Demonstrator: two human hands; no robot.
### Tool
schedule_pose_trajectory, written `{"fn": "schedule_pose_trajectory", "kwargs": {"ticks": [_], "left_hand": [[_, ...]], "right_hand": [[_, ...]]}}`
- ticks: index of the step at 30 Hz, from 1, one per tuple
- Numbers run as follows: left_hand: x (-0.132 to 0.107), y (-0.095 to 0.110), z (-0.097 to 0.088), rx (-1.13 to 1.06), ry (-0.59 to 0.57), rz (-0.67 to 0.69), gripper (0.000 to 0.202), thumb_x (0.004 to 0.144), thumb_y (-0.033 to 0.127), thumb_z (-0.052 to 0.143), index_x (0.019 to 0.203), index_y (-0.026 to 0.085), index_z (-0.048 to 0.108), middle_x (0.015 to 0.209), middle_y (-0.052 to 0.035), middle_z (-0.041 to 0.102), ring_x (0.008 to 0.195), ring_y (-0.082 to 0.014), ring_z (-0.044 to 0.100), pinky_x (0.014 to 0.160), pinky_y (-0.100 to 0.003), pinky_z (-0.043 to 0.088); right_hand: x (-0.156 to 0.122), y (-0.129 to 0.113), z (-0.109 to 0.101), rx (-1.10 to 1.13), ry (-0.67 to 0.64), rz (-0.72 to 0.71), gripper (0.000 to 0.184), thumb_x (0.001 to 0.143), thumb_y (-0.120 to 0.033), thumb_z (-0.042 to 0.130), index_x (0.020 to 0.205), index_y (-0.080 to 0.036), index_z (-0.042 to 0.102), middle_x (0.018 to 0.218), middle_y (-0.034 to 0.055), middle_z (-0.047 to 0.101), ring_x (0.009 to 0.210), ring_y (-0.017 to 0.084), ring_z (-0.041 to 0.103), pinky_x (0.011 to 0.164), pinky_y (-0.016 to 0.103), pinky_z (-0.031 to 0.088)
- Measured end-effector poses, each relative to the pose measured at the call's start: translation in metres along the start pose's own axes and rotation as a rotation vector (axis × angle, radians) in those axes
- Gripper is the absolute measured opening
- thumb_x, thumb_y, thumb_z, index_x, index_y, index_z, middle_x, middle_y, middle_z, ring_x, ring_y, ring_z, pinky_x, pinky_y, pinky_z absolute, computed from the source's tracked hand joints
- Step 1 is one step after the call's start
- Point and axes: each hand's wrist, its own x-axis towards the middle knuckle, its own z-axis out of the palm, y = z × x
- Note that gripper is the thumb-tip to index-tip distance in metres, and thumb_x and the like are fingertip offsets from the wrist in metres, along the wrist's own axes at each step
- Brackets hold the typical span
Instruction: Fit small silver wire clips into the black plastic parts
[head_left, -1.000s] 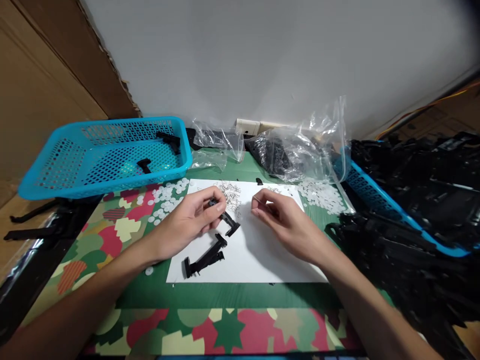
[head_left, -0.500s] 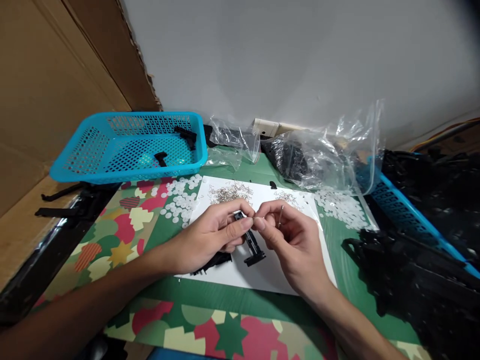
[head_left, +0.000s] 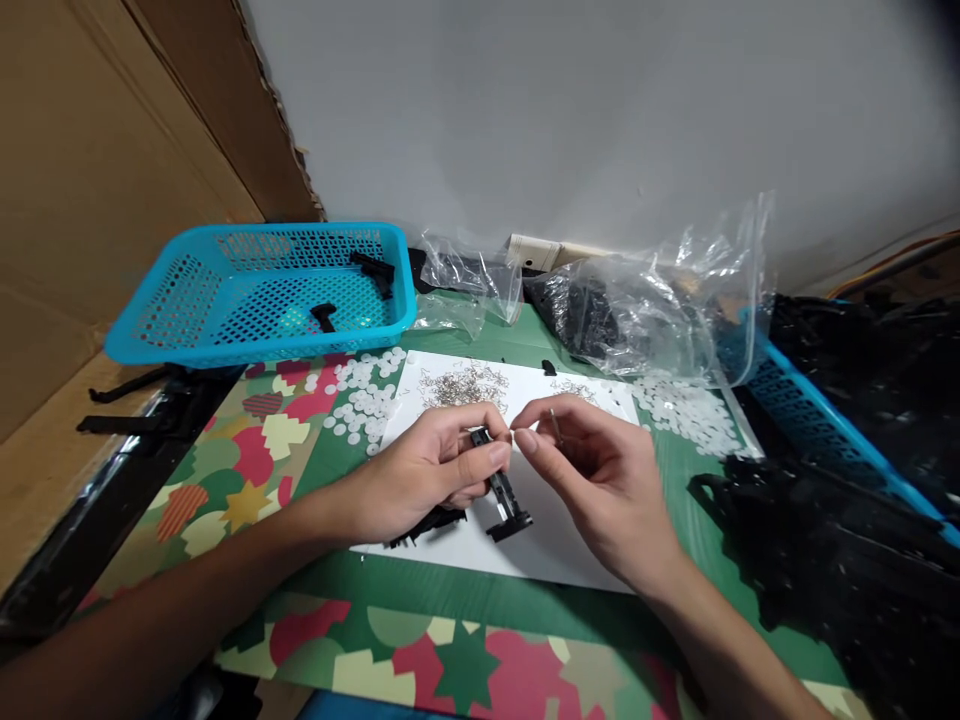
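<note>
My left hand (head_left: 431,475) is closed round the top of a small black plastic part (head_left: 501,495) that hangs down over a white sheet (head_left: 555,545). My right hand (head_left: 600,475) pinches something tiny at its thumb and forefinger, right beside the part's top end, and a thin metal pin (head_left: 555,428) sticks up between its other fingers. A second black part (head_left: 424,527) lies on the sheet, partly under my left hand. A pile of small metal springs (head_left: 461,385) lies at the sheet's far edge.
A blue perforated basket (head_left: 262,290) with two black parts stands at the back left. White discs (head_left: 364,400) lie left of the sheet and more discs (head_left: 686,410) to the right. Clear plastic bags (head_left: 645,300) lie behind. Black parts (head_left: 840,480) pile up at right.
The view swung left over the second. My two hands came together above the sheet, lifting the black part; in the last half second they barely moved.
</note>
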Motion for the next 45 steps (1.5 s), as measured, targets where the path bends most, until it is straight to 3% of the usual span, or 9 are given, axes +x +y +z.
{"fn": "schedule_pose_trajectory", "kwargs": {"ticks": [11,14,17,21,25,33,38,42,45], "left_hand": [[0.000,-0.003,-0.002,0.047,0.026,-0.002,0.028,0.102,0.045,0.068,0.095,0.020,0.056,0.066,0.0089,0.032,0.054,-0.0061,0.025,0.052,-0.019,0.024],[-0.004,0.000,-0.002,0.168,0.031,-0.005,0.029,0.104,0.048,0.063,0.098,0.020,0.057,0.067,0.0073,0.040,0.058,-0.0071,0.033,0.053,-0.019,0.026],[-0.007,0.001,-0.003,0.261,0.069,-0.015,0.027,0.107,0.050,0.056,0.116,0.024,0.055,0.070,0.0061,0.054,0.062,-0.0078,0.044,0.056,-0.017,0.032],[-0.004,0.001,-0.005,0.140,0.045,0.008,0.033,0.104,0.052,0.062,0.115,0.023,0.052,0.076,0.0011,0.071,0.058,-0.0072,0.054,0.054,-0.016,0.037],[-0.001,0.000,-0.006,0.022,-0.018,0.017,0.043,0.093,0.053,0.077,0.098,0.013,0.064,0.073,-0.0013,0.069,0.049,-0.0045,0.055,0.046,-0.014,0.035],[-0.003,0.003,-0.001,-0.100,-0.265,-0.137,0.046,0.102,0.059,0.061,0.119,0.017,0.052,0.083,-0.0102,0.080,0.038,-0.0112,0.062,0.037,-0.016,0.037],[-0.003,0.004,0.000,-0.075,-0.268,-0.181,0.061,0.096,0.060,0.070,0.133,0.015,0.051,0.073,-0.0060,0.077,0.033,-0.0069,0.054,0.035,-0.015,0.022],[-0.003,0.001,-0.001,-0.065,-0.260,-0.155,0.051,0.097,0.060,0.070,0.117,0.016,0.055,0.052,0.0040,0.065,0.030,-0.0071,0.048,0.035,-0.014,0.023],[-0.004,0.001,-0.001,-0.024,-0.242,-0.155,0.050,0.097,0.062,0.067,0.111,0.016,0.054,0.045,0.0052,0.060,0.028,-0.0078,0.045,0.034,-0.014,0.023]], "right_hand": [[0.001,0.000,-0.004,0.007,-0.101,0.032,0.015,0.099,-0.038,0.073,0.095,-0.023,0.072,0.087,0.0004,0.064,0.071,0.013,0.052,0.060,0.027,0.040],[0.004,-0.002,-0.005,0.040,-0.161,0.097,0.019,0.101,-0.039,0.071,0.094,-0.022,0.069,0.084,-0.0012,0.059,0.071,0.011,0.048,0.060,0.025,0.038],[0.005,-0.003,-0.006,0.075,-0.199,0.143,0.020,0.101,-0.039,0.071,0.094,-0.021,0.066,0.080,-0.0032,0.052,0.065,0.009,0.042,0.055,0.023,0.033],[0.002,-0.005,-0.007,0.046,-0.070,-0.007,0.014,0.100,-0.033,0.072,0.095,-0.021,0.067,0.077,-0.0035,0.055,0.061,0.008,0.045,0.054,0.022,0.036],[-0.004,-0.006,-0.005,-0.073,0.058,-0.196,0.006,0.100,-0.024,0.071,0.095,-0.022,0.069,0.077,-0.0026,0.060,0.062,0.008,0.051,0.054,0.021,0.039],[-0.007,-0.007,-0.002,-0.155,0.017,-0.279,0.005,0.100,-0.018,0.070,0.098,-0.023,0.070,0.068,-0.0061,0.057,0.053,0.006,0.046,0.047,0.018,0.036],[-0.005,-0.006,-0.011,-0.254,-0.051,-0.304,0.007,0.099,-0.018,0.071,0.100,-0.024,0.071,0.070,-0.0060,0.055,0.056,0.007,0.043,0.050,0.020,0.035],[-0.006,-0.008,-0.016,-0.273,-0.065,-0.323,0.009,0.099,-0.017,0.071,0.101,-0.026,0.071,0.070,-0.0059,0.054,0.058,0.007,0.044,0.051,0.019,0.036],[-0.007,-0.010,-0.018,-0.307,-0.065,-0.361,0.010,0.098,-0.016,0.071,0.100,-0.026,0.071,0.068,-0.0063,0.053,0.057,0.007,0.043,0.050,0.018,0.036]]}}
